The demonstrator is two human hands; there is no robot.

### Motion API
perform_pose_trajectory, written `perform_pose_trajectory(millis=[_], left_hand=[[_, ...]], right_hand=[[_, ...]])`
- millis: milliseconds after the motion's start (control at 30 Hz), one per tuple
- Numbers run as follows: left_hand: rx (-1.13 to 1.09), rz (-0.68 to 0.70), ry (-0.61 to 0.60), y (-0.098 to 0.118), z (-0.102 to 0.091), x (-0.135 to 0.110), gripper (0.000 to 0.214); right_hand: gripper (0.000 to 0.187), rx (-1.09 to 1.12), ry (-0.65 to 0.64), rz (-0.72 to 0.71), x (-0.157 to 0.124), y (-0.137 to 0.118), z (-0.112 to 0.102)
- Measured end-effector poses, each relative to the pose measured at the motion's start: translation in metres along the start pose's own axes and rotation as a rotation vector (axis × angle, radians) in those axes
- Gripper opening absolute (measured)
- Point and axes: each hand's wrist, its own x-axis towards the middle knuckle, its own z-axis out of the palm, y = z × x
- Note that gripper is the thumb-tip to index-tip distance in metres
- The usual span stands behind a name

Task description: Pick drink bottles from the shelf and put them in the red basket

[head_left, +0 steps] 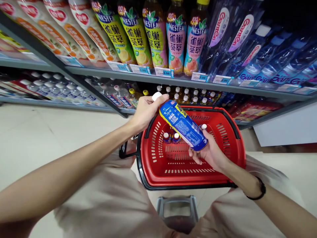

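A blue drink bottle (183,124) with a white cap and yellow edging is held tilted above the red shopping basket (158,175). My left hand (148,110) is closed round its neck, just below the cap. At the bottle's base, my right hand (208,150) grips it, the thumb along its side and the other fingers beneath. Down in the basket stand two small white-capped bottles (171,137), and another white cap (203,127) shows behind the held bottle. Part of the basket floor is hidden by the bottle and my right hand.
A shelf (138,77) runs across the front, lined with Nestea bottles (153,36), white-and-orange bottles (84,29) and clear water bottles (257,62). Small capped bottles (185,96) fill the lower level. A grey handle (177,198) lies between my knees. Pale floor (49,142) extends left.
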Motion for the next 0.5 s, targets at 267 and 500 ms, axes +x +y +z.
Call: perform_pose_trajectory(millis=[267,500], left_hand=[[0.062,0.04,0.018,-0.0002,0.0018,0.0016,0.044],[0.107,0.032,-0.02,0.0027,0.0003,0.0018,0.047]], right_hand=[[0.053,0.053,0.159,-0.094,0.0015,-0.0021,0.0036],[0.044,-0.018,0.161,-0.205,0.0003,0.0021,0.0025]])
